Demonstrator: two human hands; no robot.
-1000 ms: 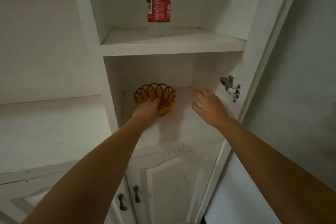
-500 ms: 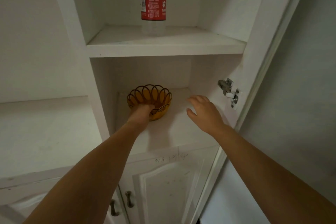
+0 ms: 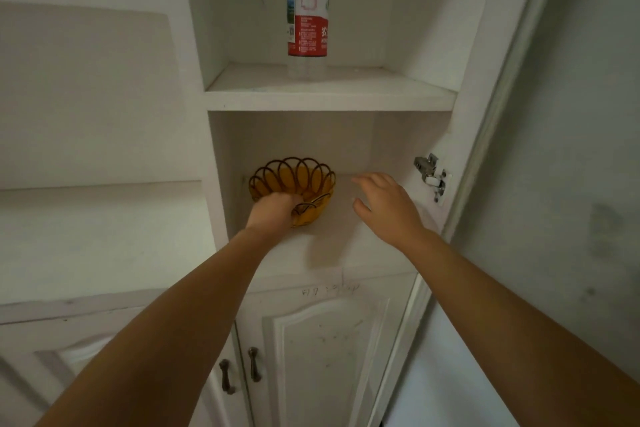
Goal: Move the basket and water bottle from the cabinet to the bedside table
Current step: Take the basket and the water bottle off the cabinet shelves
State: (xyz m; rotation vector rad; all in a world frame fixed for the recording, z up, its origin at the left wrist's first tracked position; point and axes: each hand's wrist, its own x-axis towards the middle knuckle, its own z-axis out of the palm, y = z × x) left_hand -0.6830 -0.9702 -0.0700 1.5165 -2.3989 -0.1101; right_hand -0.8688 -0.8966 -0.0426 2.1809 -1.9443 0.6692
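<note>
A small orange wire basket (image 3: 294, 178) with looped rim stands on the lower open shelf of the white cabinet (image 3: 332, 246). My left hand (image 3: 272, 211) is closed on the basket's near rim. My right hand (image 3: 384, 206) hovers open over the same shelf, to the right of the basket and apart from it. A clear water bottle (image 3: 307, 21) with a red and white label stands upright on the upper shelf (image 3: 363, 94); its cap is cut off by the frame's top.
The cabinet's open door (image 3: 498, 87) stands at the right, its metal hinge (image 3: 431, 175) just beyond my right hand. Closed lower doors with two dark handles (image 3: 239, 369) sit below. A white counter ledge (image 3: 97, 239) extends to the left.
My left hand's fingers have curled over the basket's near rim and now grip it. My right hand stays open beside it. The view has tilted slightly.
</note>
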